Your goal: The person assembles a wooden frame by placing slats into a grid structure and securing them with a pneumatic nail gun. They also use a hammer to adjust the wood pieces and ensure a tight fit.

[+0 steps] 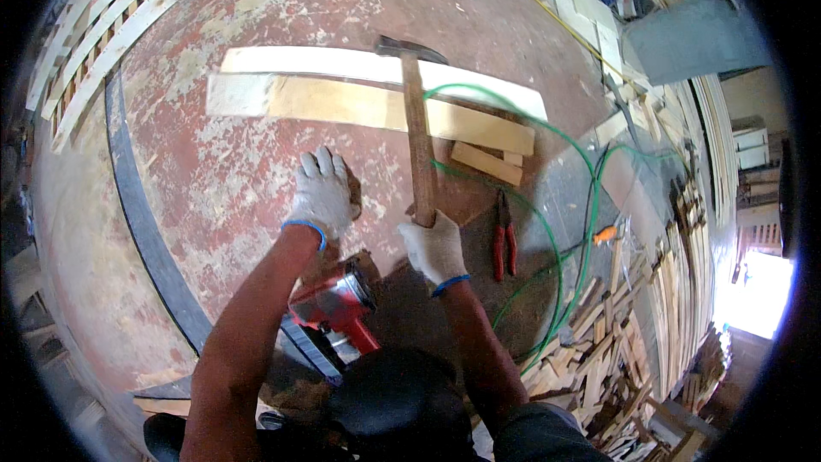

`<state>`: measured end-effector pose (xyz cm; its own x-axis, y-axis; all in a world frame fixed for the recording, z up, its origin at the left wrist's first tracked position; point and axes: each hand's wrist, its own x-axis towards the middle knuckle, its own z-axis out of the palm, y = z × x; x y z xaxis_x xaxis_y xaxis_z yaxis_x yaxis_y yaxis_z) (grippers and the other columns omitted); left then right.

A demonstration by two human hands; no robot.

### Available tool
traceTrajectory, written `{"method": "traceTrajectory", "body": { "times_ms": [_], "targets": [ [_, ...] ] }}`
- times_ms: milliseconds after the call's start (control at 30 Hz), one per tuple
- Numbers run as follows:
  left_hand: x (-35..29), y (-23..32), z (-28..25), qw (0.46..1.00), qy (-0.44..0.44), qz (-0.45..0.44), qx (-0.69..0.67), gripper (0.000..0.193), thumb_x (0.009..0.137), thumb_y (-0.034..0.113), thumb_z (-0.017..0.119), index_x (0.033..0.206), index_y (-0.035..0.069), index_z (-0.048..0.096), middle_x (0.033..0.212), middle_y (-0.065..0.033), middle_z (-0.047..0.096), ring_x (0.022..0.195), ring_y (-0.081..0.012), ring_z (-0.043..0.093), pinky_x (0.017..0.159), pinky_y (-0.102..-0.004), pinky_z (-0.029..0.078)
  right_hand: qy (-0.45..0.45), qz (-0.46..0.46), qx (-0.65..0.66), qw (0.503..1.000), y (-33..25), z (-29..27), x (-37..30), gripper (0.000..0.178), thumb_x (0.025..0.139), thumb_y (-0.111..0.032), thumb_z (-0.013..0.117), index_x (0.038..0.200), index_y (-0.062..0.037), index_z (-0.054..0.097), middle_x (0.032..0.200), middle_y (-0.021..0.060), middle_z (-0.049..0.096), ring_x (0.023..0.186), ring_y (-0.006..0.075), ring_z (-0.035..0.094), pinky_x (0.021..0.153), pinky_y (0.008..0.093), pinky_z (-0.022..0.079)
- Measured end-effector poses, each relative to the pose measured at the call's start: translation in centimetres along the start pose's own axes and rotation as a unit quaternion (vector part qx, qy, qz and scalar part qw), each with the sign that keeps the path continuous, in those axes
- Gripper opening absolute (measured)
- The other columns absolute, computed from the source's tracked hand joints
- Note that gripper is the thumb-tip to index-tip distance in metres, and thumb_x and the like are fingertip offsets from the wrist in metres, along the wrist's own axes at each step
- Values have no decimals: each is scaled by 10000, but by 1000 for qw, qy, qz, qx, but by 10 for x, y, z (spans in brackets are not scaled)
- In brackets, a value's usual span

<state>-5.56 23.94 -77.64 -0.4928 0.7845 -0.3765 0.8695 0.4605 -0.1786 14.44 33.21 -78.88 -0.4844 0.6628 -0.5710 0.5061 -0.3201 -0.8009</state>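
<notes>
In a white glove with a blue cuff, my right hand (434, 246) grips the lower end of a hammer (416, 133). The wooden handle points away from me, its dark head (411, 50) above two boards. Of these, the white board (299, 62) lies behind the pale wood board (342, 104). My left hand (322, 192), gloved alike, is open over the floor with fingers stretched forward, holding nothing. A red nail gun (332, 301) sits close to my body between my forearms. Right of my right hand lie red-handled pliers (505, 239) and, farther off, a short wood piece (486, 162).
A green hose (592, 197) loops across the right side. Nearby lies a tool with an orange handle (605, 234). Scrap wood (599, 351) is heaped at lower right. Slatted pallets (115, 47) stand at far left. A yellow hose (547, 10) runs along the back right.
</notes>
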Motion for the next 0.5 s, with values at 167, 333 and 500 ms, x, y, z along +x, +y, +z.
{"method": "traceTrajectory", "body": {
  "times_ms": [167, 333, 500],
  "targets": [
    [-11, -2, 2, 1000, 19, -1, -24, 998, 810, 516, 736, 1474, -131, 368, 1441, -283, 422, 1299, -458, 425, 1113, -510, 394, 58, 15, 72, 996, -10, -38, -28, 177, 840, -145, 726, 939, -9, 672, 723, 24, 651, 625, 155, 587, 580, 341, 490],
    [-10, -5, 8, 994, 34, 16, -104, 934, 810, 448, 730, 1485, -89, 371, 1497, -297, 375, 1354, -490, 383, 1151, -550, 375, 162, 26, 141, 976, -6, -109, 14, 155, 832, -133, 730, 942, -46, 664, 693, 48, 624, 545, 164, 559, 493, 342, 436],
    [-25, -10, 25, 988, 78, 27, -134, 923, 819, 459, 724, 1486, -79, 380, 1540, -316, 327, 1440, -518, 301, 1195, -583, 311, 363, -161, -354, 847, -9, -159, 17, 334, 856, -197, 746, 1102, 5, 648, 908, 182, 688, 843, 398, 670, 764, 483, 541]
  ]
}}
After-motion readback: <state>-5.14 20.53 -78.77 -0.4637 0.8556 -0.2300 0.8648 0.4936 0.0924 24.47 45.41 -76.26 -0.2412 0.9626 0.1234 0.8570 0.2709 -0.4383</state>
